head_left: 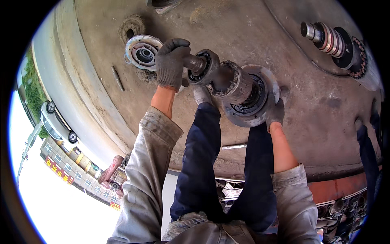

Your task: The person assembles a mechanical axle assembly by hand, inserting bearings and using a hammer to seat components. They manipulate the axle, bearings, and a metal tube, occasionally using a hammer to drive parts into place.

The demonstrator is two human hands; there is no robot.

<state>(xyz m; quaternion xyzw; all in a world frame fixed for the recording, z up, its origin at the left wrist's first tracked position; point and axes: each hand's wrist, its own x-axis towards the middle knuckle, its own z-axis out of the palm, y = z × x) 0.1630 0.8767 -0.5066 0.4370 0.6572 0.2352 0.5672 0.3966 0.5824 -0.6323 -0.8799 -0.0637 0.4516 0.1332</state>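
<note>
A greasy motor rotor (233, 83) with a bearing (205, 67) on its shaft and a round end cover (262, 99) is held above the concrete floor (227, 32). My left hand (172, 63), in a dark grey glove, is closed around the shaft's end. My right hand (275, 113), also gloved, grips the lower rim of the end cover. My legs in navy trousers (199, 154) stand just behind the rotor. A second round end cover (142, 52) lies on the floor beside my left hand.
Another rotor with a ribbed shaft (333, 40) lies at the upper right. A short metal pin (118, 78) and a thin rod (234, 146) lie on the floor. A parked car (55, 122) and a street show at the left.
</note>
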